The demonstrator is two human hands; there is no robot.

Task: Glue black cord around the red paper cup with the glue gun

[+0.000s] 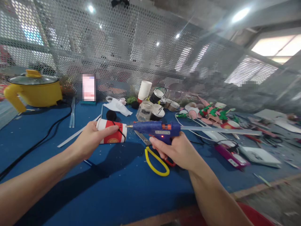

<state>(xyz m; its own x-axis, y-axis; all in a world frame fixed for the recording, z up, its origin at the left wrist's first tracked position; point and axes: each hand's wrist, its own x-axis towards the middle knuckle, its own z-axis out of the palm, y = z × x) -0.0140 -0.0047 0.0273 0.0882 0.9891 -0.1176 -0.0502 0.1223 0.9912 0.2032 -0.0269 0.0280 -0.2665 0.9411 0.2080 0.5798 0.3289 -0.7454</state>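
A red and white paper cup (110, 138) lies on its side in my left hand (91, 138), whose thumb presses a black cord against the cup's wall. My right hand (178, 149) is closed round the handle of a blue glue gun (152, 128). The gun's metal nozzle points left and is at the cup's base end; whether it touches cannot be made out. A long clear glue stick (221, 129) sticks out of the gun's back. Scissors with a yellow handle (157, 166) lie under the gun, partly hidden by my right hand.
Behind are a black yarn ball (111, 115), a clear jar (144, 110) and stacked cups (144, 89). A yellow pot (39, 92) and a phone (88, 88) stand at the left. At the right lie a purple power strip (231, 157) and craft pieces (216, 114).
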